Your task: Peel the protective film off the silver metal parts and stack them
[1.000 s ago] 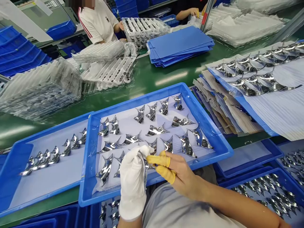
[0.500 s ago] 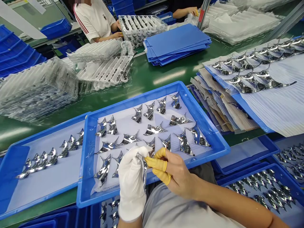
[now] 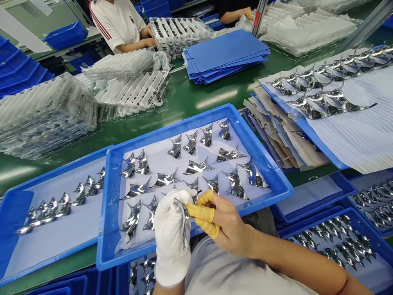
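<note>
My left hand (image 3: 172, 233), in a white cloth glove, is shut on a shiny chrome fin-shaped part (image 3: 185, 221) held upright just in front of my body. My right hand (image 3: 224, 223), bare with yellow finger cots on thumb and two fingers, pinches the same part from the right side. Both hands hover over the near edge of a blue tray (image 3: 264, 164) lined with white foam, where several more chrome parts (image 3: 196, 167) lie in loose rows.
A second blue tray (image 3: 18, 205) with several chrome parts sits to the left. At right are stacked trays and foam sheets (image 3: 362, 131) carrying larger chrome parts (image 3: 319, 102). Clear blister trays (image 3: 46, 114), blue sheets (image 3: 227, 55) and two other workers lie beyond the green belt.
The view has drifted slightly, shifting everything left and down. My hands keep holding the chrome part, with only small finger movements of my right hand on it.
</note>
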A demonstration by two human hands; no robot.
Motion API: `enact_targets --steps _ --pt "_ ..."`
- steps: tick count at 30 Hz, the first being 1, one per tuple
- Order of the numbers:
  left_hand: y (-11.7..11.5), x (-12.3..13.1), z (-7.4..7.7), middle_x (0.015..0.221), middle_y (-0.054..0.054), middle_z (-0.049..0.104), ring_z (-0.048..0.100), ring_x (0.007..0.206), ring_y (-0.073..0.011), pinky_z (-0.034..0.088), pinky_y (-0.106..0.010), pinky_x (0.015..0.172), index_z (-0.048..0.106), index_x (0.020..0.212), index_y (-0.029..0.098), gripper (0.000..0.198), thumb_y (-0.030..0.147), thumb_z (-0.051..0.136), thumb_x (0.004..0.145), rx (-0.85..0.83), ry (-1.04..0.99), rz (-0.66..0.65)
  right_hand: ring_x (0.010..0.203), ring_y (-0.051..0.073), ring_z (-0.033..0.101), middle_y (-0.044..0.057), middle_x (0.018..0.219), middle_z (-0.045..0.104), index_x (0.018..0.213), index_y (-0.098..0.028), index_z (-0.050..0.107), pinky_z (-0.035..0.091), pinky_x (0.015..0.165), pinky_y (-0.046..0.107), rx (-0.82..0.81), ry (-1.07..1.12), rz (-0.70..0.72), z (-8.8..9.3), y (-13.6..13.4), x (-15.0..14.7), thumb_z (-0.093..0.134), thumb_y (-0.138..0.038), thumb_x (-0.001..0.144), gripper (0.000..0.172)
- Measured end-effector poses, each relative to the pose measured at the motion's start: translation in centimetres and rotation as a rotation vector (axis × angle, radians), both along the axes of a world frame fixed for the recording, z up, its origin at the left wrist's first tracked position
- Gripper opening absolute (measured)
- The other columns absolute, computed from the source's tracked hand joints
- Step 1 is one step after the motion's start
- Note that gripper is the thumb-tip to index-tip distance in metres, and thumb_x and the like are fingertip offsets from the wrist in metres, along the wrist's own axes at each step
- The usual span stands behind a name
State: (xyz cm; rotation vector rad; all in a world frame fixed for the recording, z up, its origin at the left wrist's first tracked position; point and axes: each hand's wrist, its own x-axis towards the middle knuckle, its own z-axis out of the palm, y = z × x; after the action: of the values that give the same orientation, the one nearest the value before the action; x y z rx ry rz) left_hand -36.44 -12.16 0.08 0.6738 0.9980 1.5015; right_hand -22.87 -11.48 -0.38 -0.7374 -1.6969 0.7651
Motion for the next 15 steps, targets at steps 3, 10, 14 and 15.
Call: enact_targets --steps 3,10,14,15 --pt "-0.08 -0.03 -0.31 0.082 -0.002 0.072 0.067 0.075 -0.0130 0.056 -0.021 0.070 0.076 0.092 0.024 0.015 0.035 0.073 0.082 -0.023 0.028 0.044 0.070 0.012 0.054 0.005 0.089 0.053 0.126 -0.023 0.064 0.049 0.059 0.024 -0.010 0.003 -0.012 -0.04 -0.11 -0.03 0.049 -0.017 0.098 0.033" --pt "-0.59 -0.03 -0.78 0.085 -0.002 0.072 0.066 0.076 -0.0133 0.055 -0.023 0.072 0.076 0.093 0.023 0.016 0.036 0.071 0.084 -0.051 0.103 0.104 0.073 0.012 0.056 0.004 0.084 0.053 0.123 -0.021 0.066 0.051 0.062 0.025 -0.023 0.010 -0.040 0.23 -0.11 -0.11 0.049 -0.014 0.097 0.032" --pt "-0.67 0.29 -0.73 0.087 -0.003 0.072 0.067 0.081 -0.0158 0.056 -0.026 0.076 0.076 0.094 0.023 0.018 0.037 0.071 0.083 -0.099 0.109 0.134 0.070 0.012 0.054 0.002 0.082 0.051 0.124 -0.023 0.066 0.049 0.060 0.023 -0.040 0.073 -0.046 0.05 -0.15 -0.40 0.052 -0.011 0.095 0.034" --pt "-0.65 0.41 -0.71 0.088 -0.003 0.072 0.067 0.081 -0.0161 0.056 -0.027 0.076 0.076 0.095 0.023 0.019 0.037 0.072 0.082 -0.110 0.101 0.146 0.070 0.012 0.053 0.002 0.082 0.050 0.124 -0.023 0.066 0.048 0.059 0.023 -0.043 0.085 -0.049 -0.01 -0.19 -0.47 0.052 -0.010 0.095 0.035"
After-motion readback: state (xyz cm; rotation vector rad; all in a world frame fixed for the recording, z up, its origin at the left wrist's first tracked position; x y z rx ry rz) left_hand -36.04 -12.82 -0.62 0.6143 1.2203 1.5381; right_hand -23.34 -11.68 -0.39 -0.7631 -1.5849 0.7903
